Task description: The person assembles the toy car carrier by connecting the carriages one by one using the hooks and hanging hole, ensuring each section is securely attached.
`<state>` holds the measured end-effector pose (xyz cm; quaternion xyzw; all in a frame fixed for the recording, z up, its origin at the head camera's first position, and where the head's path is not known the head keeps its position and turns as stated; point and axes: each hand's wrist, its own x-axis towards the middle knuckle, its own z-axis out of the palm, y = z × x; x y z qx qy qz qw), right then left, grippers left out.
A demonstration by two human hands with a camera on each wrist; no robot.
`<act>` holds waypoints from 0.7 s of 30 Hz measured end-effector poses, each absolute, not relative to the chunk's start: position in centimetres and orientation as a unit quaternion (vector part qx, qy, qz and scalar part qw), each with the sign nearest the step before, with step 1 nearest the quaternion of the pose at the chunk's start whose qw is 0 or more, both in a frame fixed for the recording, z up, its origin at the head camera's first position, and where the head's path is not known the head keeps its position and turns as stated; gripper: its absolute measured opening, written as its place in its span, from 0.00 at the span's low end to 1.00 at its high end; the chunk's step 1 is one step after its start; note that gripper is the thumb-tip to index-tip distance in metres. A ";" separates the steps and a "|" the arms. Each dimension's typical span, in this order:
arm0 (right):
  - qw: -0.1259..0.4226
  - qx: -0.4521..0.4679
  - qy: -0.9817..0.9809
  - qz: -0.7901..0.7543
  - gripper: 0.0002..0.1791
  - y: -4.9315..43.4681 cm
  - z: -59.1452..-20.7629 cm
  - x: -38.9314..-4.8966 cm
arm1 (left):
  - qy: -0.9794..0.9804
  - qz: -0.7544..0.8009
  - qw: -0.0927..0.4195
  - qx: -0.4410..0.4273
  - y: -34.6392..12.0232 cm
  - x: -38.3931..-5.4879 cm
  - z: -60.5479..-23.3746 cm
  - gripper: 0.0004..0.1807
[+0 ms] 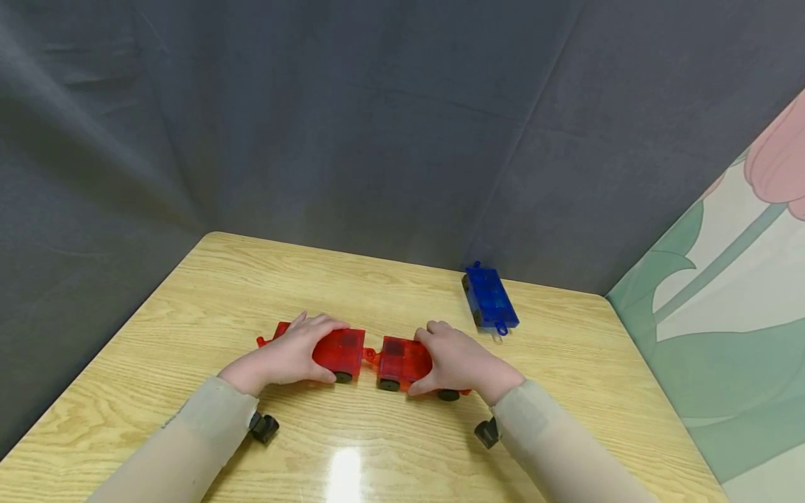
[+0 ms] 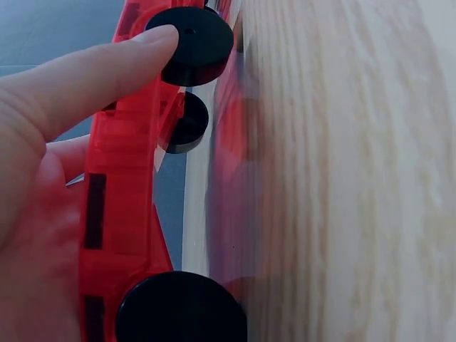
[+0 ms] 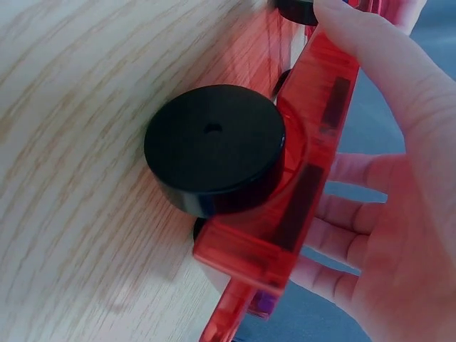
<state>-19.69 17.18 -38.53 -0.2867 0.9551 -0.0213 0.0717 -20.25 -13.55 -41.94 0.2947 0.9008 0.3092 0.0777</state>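
Two see-through red toy wagons with black wheels stand end to end on the table in the head view. My left hand (image 1: 283,360) spans the left red wagon (image 1: 344,347) and grips it by its long sides. In the left wrist view the thumb (image 2: 107,75) lies against a black wheel (image 2: 191,43). Across from it, my right hand (image 1: 458,360) holds the right red wagon (image 1: 402,358), the thumb (image 3: 370,35) along its near side and the fingers on the far side. Between the wagons, the hook and ring ends (image 1: 371,355) meet and overlap.
A see-through blue wagon (image 1: 490,297) stands at the table's back right, its ring end toward me. Dark grey cloth (image 1: 352,140) hangs behind the wooden table (image 1: 390,447), and a flowered panel (image 1: 742,314) rises on the right.
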 end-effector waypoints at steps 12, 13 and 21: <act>0.063 -0.287 0.955 -0.029 0.47 17.3 -38.8 -19.7 | 0.906 0.292 0.073 0.298 -13.4 -20.2 -42.1 0.46; 0.063 -0.288 0.955 -0.031 0.47 17.3 -38.8 -19.7 | 0.906 0.292 0.073 0.297 -13.4 -20.2 -42.1 0.46; 0.053 -0.307 0.949 -0.043 0.46 18.3 -38.9 -19.6 | 0.907 0.291 0.083 0.294 -13.6 -20.2 -42.0 0.46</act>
